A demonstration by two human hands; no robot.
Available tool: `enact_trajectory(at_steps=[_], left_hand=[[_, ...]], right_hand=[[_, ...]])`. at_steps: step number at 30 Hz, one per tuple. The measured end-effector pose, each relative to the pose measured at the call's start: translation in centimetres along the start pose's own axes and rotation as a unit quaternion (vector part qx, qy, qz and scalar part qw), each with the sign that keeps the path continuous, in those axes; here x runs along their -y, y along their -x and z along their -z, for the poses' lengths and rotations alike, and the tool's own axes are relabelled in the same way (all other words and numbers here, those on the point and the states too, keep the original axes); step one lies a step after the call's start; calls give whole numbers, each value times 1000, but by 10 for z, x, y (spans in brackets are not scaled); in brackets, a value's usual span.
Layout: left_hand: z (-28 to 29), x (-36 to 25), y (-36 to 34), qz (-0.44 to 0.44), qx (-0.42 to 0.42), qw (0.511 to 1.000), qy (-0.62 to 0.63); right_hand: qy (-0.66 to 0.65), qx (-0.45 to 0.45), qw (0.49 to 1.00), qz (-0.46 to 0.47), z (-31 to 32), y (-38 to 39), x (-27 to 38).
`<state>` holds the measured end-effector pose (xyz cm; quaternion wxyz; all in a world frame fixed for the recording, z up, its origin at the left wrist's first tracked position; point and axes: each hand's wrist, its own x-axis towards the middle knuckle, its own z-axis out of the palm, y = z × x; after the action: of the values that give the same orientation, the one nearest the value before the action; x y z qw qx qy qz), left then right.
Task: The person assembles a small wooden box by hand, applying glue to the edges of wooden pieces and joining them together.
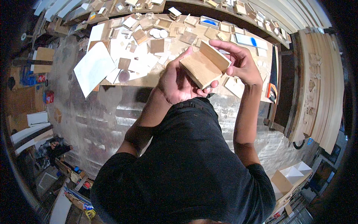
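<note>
Both hands hold a small wooden L-shaped piece (198, 70) over the front of the workbench. It has a flat, thick base and a thin upright board (214, 56) along its far right side. My left hand (170, 82) cradles the base from below and the left, the thumb along its left edge and fingertips curling up at the near edge. At the upright board's right end, my right hand (244, 63) grips with its index finger over the top corner and its thumb lower down. Its other fingers are partly hidden behind the board.
On the workbench (145, 81) lie many small wood pieces, white sheets (95, 67), white discs (159, 33) and a round brown disc (123, 76). An orange-handled saw (272, 92) rests at its right edge. Long boards (320, 86) are stacked to the right. White-lined boxes (292, 175) stand lower right.
</note>
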<state>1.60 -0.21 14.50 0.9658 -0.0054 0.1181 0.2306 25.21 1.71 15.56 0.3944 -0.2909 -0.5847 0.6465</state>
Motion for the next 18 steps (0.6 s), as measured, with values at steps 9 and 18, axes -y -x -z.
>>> enact_trajectory(at_steps=[9, 18], left_hand=[[4, 2, 5, 40, 46, 998, 27], [1, 2, 12, 32, 37, 999, -16]], right_hand=[[-7, 8, 1000, 10, -11, 0, 5], [16, 15, 999, 40, -17, 0, -3]])
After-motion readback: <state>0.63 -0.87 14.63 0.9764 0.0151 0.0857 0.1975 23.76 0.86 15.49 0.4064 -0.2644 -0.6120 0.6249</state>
